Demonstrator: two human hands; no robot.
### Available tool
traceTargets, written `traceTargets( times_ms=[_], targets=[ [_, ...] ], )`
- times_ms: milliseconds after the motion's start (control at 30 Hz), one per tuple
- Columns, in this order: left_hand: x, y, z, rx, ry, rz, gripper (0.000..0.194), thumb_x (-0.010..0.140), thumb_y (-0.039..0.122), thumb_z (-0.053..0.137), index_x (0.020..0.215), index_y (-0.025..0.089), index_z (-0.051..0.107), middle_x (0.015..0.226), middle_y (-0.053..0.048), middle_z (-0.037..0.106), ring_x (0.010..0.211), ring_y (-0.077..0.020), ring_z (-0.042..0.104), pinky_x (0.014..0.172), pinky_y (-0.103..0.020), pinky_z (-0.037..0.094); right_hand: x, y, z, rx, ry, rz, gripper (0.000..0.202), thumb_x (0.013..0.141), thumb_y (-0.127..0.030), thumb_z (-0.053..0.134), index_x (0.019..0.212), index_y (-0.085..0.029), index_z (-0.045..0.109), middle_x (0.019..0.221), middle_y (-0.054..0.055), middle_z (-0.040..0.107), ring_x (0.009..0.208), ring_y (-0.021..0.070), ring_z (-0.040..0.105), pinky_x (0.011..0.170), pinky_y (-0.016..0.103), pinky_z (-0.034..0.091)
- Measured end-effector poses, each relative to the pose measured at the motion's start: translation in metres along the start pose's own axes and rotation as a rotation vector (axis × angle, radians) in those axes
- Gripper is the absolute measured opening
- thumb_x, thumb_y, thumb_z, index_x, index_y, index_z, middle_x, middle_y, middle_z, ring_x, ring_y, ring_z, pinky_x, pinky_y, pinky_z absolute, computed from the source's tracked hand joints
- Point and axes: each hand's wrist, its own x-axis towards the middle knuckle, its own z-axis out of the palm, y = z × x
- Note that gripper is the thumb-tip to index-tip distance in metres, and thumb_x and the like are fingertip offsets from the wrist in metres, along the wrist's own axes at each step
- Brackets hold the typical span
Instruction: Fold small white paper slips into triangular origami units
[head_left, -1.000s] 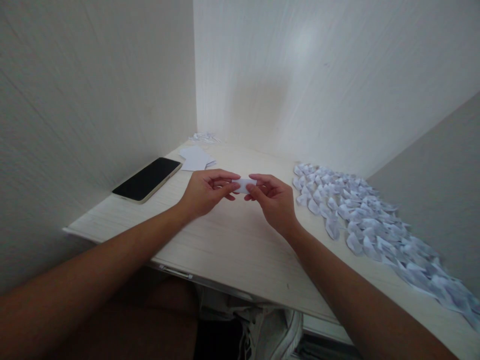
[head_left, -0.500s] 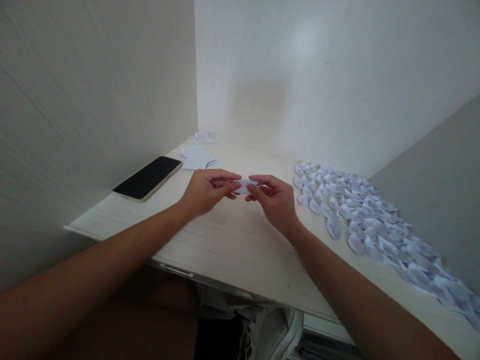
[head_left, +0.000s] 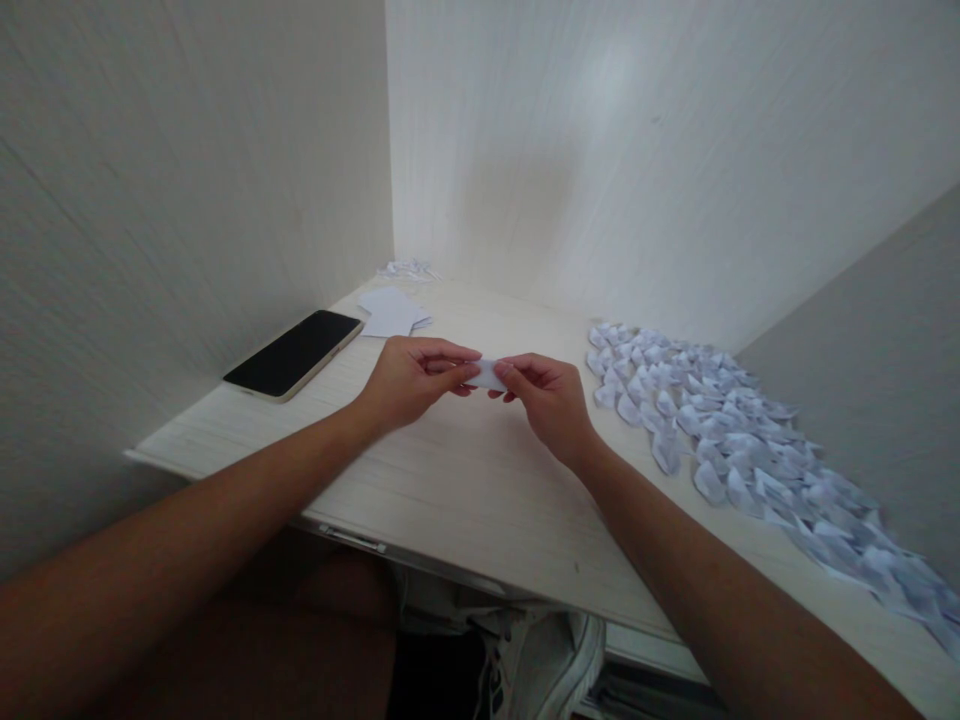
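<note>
Paper (head_left: pixel 487 374), small and white, is pinched at opposite ends by the left hand (head_left: pixel 411 380) and right hand (head_left: pixel 553 398) over the worktop (head_left: pixel 465 500), its long axis held crosswise, left to right; farther off, white sheets (head_left: pixel 389 314) are stacked.

Slim bare fingers (head_left: pixel 451 378), bare forearms (head_left: pixel 247 505), a bare leg (head_left: pixel 341 600) (deep in shadow)

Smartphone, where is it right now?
In the head view, the smartphone lies at left on the white table, beside the left wall, near the white paper sheets.
</note>
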Motion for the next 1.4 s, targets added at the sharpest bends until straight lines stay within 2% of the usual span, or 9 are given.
traceTargets(
  times_ms=[267,433,567,667,833,967,1100,1233,1400],
  targets=[
    [-0.001,0.002,0.0,0.042,-0.02,0.016,0.028,0.072,0.034,0.094,0.091,0.015,0.086,0.08,-0.008,0.083,0.068,-0.0224,0.081,0.067,-0.034,0.073,-0.001,0.001,-0.001,-0.062,-0.032,0.007,0.036,0.081,-0.055,0.085,0.085,-0.019,0.079,0.07,0.003,0.076,0.062,0.0158,0.07,0.058,0.028,0.052],
    [-0.001,0.003,-0.001,0.125,-0.131,0.006,0.025,0.074,0.037,0.092,0.09,0.018,0.086,0.078,-0.008,0.083,0.066,-0.0222,0.081,0.062,-0.032,0.07,-0.003,0.0,-0.004,-0.382,-0.099,-0.142,0.026,0.095,-0.044,0.072,0.088,-0.02,0.079,0.07,0.002,0.075,0.061,0.0147,0.064,0.061,0.028,0.047],
    [-0.001,0.0,-0.004,0.171,-0.157,0.017,0.023,0.077,0.037,0.089,0.09,0.019,0.087,0.077,-0.008,0.083,0.065,-0.0221,0.081,0.06,-0.03,0.068,-0.003,-0.005,-0.008,-0.591,-0.155,-0.242,0.018,0.099,-0.032,0.065,0.089,-0.021,0.076,0.076,0.002,0.075,0.065,0.015,0.063,0.066,0.028,0.046],
    [-0.001,-0.002,-0.005,0.218,-0.18,0.04,0.019,0.079,0.035,0.086,0.089,0.02,0.087,0.078,-0.008,0.083,0.066,-0.0219,0.081,0.061,-0.029,0.068,-0.003,-0.01,-0.009,-0.784,-0.226,-0.267,0.016,0.101,-0.027,0.063,0.09,-0.02,0.072,0.08,0.004,0.075,0.068,0.0163,0.062,0.068,0.029,0.043],
    [-0.001,-0.005,-0.007,0.313,-0.215,0.107,0.015,0.082,0.033,0.082,0.09,0.022,0.087,0.075,-0.006,0.083,0.063,-0.0193,0.08,0.058,-0.025,0.065,-0.003,-0.019,-0.011,-1.067,-0.38,-0.233,0.027,0.107,-0.028,0.054,0.087,-0.019,0.069,0.084,0.01,0.075,0.071,0.0197,0.061,0.068,0.032,0.035],
    [-0.002,-0.005,-0.005,0.336,-0.205,0.134,0.018,0.083,0.035,0.081,0.093,0.02,0.086,0.073,-0.007,0.081,0.06,-0.018,0.078,0.055,-0.025,0.063,-0.004,-0.022,-0.011,-1.091,-0.399,-0.24,0.025,0.106,-0.024,0.054,0.085,-0.019,0.068,0.082,0.009,0.074,0.07,0.0195,0.059,0.067,0.032,0.032],
    [-0.002,-0.001,-0.002,0.221,-0.13,0.092,0.033,0.079,0.036,0.086,0.105,0.016,0.081,0.083,-0.008,0.083,0.06,-0.0177,0.077,0.055,-0.026,0.065,-0.004,-0.023,-0.011,-1.061,-0.322,-0.262,0.024,0.102,-0.021,0.054,0.08,-0.02,0.061,0.076,0.007,0.069,0.067,0.0187,0.054,0.066,0.032,0.03],
    [0.0,0.001,-0.001,0.106,-0.099,0.06,0.034,0.074,0.036,0.091,0.094,0.014,0.075,0.074,-0.006,0.079,0.064,-0.0193,0.077,0.053,-0.027,0.066,-0.004,-0.023,-0.012,-0.983,-0.238,-0.306,0.029,0.103,-0.024,0.052,0.074,-0.022,0.054,0.07,0.004,0.062,0.062,0.0164,0.046,0.064,0.032,0.028],
    [0.001,0.001,-0.001,0.101,-0.069,0.057,0.025,0.074,0.03,0.089,0.086,0.014,0.074,0.073,-0.004,0.078,0.06,-0.0153,0.074,0.056,-0.026,0.067,-0.003,-0.019,-0.011,-0.92,-0.235,-0.283,0.032,0.104,-0.029,0.052,0.073,-0.022,0.048,0.068,0.001,0.057,0.061,0.0149,0.044,0.065,0.03,0.029]
  ],
)
